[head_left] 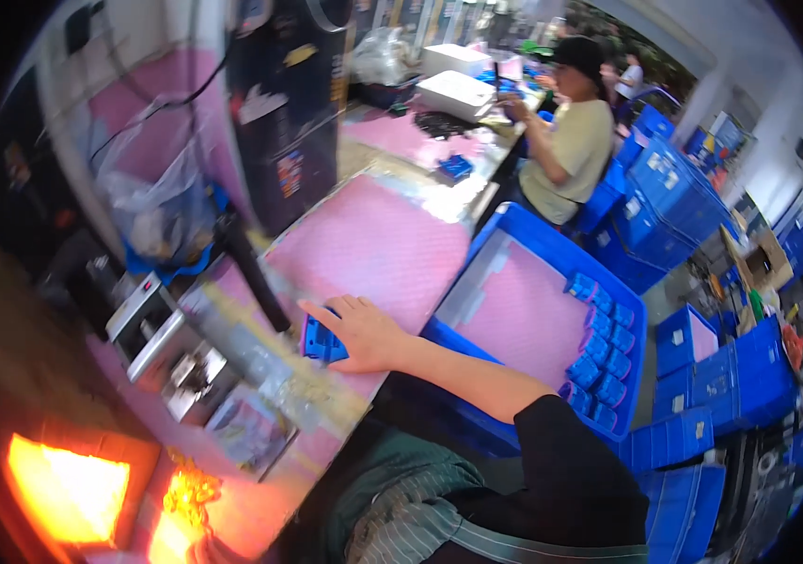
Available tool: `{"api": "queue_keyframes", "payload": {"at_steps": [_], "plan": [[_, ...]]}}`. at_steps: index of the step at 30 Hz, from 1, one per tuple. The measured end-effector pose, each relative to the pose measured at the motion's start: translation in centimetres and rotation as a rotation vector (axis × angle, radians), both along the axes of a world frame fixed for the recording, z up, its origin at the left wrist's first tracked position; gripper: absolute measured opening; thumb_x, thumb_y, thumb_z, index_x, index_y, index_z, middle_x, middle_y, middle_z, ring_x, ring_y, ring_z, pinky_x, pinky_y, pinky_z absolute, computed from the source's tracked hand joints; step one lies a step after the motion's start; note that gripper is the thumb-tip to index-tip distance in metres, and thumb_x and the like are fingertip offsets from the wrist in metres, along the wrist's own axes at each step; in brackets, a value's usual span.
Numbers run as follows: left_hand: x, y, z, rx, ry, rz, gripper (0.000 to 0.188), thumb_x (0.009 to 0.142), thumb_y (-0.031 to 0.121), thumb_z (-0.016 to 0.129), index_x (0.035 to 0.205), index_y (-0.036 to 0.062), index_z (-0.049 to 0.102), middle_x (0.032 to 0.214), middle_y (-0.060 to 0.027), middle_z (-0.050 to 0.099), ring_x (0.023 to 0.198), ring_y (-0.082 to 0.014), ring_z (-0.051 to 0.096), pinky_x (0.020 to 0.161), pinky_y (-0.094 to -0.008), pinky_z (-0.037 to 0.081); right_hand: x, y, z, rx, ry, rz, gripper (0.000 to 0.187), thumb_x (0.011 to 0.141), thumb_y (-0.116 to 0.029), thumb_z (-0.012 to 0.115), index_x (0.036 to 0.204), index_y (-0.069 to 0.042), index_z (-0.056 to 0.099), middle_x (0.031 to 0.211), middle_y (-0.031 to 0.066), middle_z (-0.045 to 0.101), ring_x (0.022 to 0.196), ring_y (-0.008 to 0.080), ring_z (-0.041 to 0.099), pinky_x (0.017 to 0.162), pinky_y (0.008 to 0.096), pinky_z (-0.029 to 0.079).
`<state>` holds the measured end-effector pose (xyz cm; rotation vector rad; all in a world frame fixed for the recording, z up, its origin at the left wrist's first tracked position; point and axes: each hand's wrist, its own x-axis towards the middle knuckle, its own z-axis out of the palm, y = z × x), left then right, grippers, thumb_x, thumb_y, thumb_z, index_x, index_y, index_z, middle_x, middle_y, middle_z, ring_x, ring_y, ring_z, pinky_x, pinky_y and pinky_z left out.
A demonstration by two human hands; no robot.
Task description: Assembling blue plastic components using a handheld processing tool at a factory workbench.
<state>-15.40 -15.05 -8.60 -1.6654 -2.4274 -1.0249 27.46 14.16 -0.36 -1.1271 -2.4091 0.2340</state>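
My right hand [362, 336] reaches over the pink-covered bench, its thumb and fingers around a blue plastic part [322, 344] with a pink edge. The part rests at the bench, partly hidden under the palm. At the lower edge, my left hand [206, 548] shows only in part, washed out by orange light, and its fingers cannot be made out. Just beyond it is a glowing yellow clump of small pieces [191, 491]. Left of my right hand stands a small metal bench device [193, 371], with a clear plastic bag [246, 428] beside it.
A large blue bin [505, 218] at my right holds rows of blue parts [599, 352] on pink sheeting. A bright lamp-like panel [68, 489] glows at lower left. A dark post [253, 277] rises from the bench. Beyond, a co-worker [566, 141] stands near stacked blue crates [674, 188].
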Motion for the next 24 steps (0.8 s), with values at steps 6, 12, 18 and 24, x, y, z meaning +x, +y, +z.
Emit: {"api": "queue_keyframes", "payload": {"at_steps": [6,12,18,24], "plan": [[1.8,1.9,3.7,-0.092,-0.097,0.055,0.007,0.087,0.008,0.067,0.090,0.0017,0.068,0.080,-0.0166,0.063,0.076,-0.0344,0.061,0.069,-0.0415,0.049,-1.3,0.0,-0.1,-0.098,-0.255,-0.062,0.091,0.064,-0.043,0.083,0.138,-0.004,0.047,0.121,0.0216,0.057,0.111,0.0413,0.054,0.099,0.0476,0.042],[8.9,9.9,8.6,0.177,-0.042,-0.112,0.017,0.069,0.000,0.078,0.082,0.0029,0.068,0.086,-0.0098,0.059,0.077,-0.0289,0.061,0.068,-0.0376,0.050,-3.0,-0.6,0.1,-0.036,-0.153,-0.026,0.087,0.066,-0.031,0.085,0.137,-0.002,0.044,0.123,0.0214,0.055,0.116,0.0409,0.052,0.099,0.0458,0.044],[12.7,16.8,5.7,0.155,0.094,-0.286,0.006,0.074,0.009,0.070,0.078,0.0079,0.066,0.083,-0.0057,0.056,0.086,-0.0264,0.056,0.075,-0.0380,0.047,-3.3,-1.3,-0.1,-0.085,-0.091,-0.039,0.090,0.068,-0.027,0.084,0.144,-0.004,0.040,0.125,0.0204,0.054,0.115,0.0384,0.052,0.097,0.0439,0.045],[13.0,17.5,4.0,0.155,0.184,-0.292,0.008,0.071,0.011,0.074,0.077,0.0096,0.068,0.081,-0.0019,0.056,0.085,-0.0231,0.055,0.078,-0.0372,0.044,-1.9,-1.6,0.5,-0.215,0.216,-0.051,0.090,0.068,-0.024,0.084,0.145,-0.004,0.042,0.130,0.0173,0.054,0.119,0.0318,0.054,0.102,0.0401,0.042]]}}
